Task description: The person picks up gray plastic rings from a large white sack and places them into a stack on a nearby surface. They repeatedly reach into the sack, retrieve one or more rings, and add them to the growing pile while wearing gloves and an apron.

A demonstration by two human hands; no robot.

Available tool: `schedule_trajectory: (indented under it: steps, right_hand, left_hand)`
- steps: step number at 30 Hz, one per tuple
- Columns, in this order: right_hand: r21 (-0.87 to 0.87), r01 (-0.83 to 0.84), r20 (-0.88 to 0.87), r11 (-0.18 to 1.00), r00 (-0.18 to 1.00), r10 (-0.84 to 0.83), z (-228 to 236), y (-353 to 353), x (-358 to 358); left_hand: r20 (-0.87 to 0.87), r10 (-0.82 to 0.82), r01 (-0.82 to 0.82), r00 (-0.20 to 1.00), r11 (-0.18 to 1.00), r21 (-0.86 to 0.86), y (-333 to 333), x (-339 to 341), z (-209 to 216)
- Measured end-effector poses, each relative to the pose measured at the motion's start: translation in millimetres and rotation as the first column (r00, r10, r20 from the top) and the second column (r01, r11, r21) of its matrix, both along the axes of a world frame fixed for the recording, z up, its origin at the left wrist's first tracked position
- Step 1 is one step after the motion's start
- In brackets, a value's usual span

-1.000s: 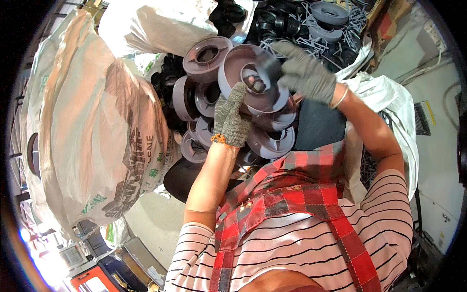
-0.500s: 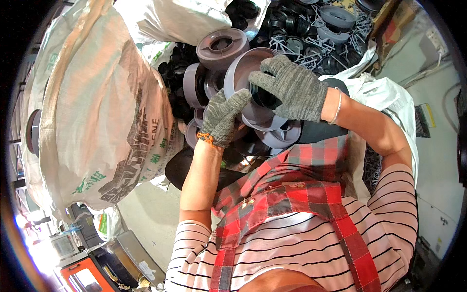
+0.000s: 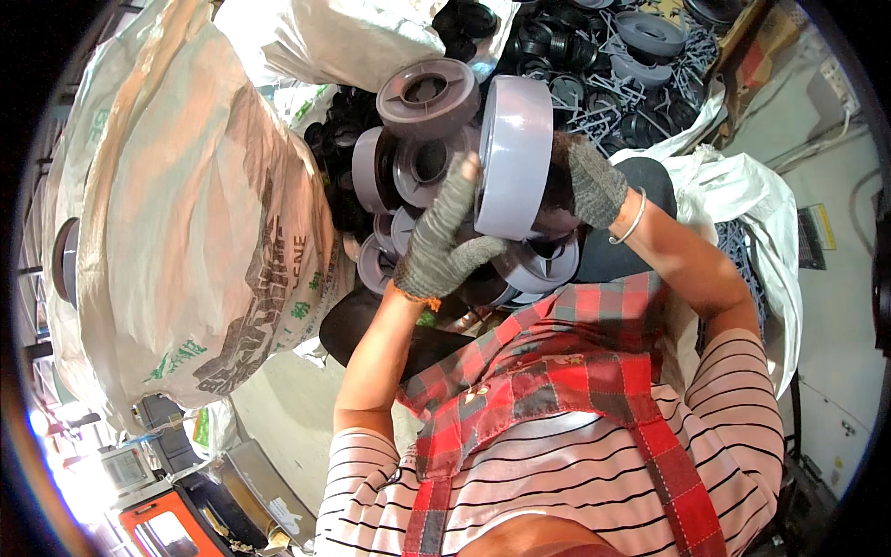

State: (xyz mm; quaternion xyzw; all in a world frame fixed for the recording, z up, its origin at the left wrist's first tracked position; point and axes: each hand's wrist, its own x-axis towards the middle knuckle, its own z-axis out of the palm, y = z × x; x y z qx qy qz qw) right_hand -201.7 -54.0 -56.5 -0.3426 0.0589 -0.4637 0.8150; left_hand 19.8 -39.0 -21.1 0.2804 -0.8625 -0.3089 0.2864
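A wide grey plastic ring (image 3: 516, 158) stands tilted on edge between my gloved hands, its smooth outer wall facing me. My left hand (image 3: 444, 234) holds it from the left side, fingers stretched up along the rim and thumb low against it. On the other side, my right hand (image 3: 594, 181) reaches to the ring's shadowed face. Its fingers are mostly hidden in the dark there, so their grip does not show. The black threaded piece seen earlier is out of sight. Just left of the ring lie more grey round parts, including a flanged one (image 3: 428, 98).
A big white woven sack (image 3: 186, 232) bulges on the left. Black round parts (image 3: 548, 46) and thin grey sticks are heaped at the back. Another white sack (image 3: 756, 200) stands beside my right arm. A black rounded surface (image 3: 371, 330) is close by my left forearm.
The grey ring has turned up on edge and shifted right. My left hand has opened out along its side, and my right hand has moved right, to the ring's far side.
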Motion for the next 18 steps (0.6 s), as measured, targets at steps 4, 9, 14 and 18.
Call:
schedule_trajectory:
  steps: [4,9,14,18]
  right_hand:
    - [-0.005,-0.076,0.032,0.997,0.997,0.076,4.5,-4.0,-16.8]
    - [-0.798,0.115,-0.588,0.592,0.071,-0.806,24.4,-1.1,-11.4]
    - [0.163,0.186,-0.154,0.969,0.975,-0.161,18.5,-15.6,-27.2]
    - [-0.565,0.281,-0.638,0.776,0.448,-0.626,26.8,-24.5,-16.6]
  left_hand:
    - [0.109,0.030,-0.008,0.994,0.981,-0.195,-24.6,14.0,-11.1]
    - [-0.149,0.106,-0.005,0.983,0.829,0.559,9.4,-17.6,23.9]
    - [-0.075,0.061,-0.051,0.995,0.990,0.129,-12.4,-15.3,2.7]
    - [-0.084,0.237,-0.176,0.968,0.879,0.442,1.5,-49.4,26.0]
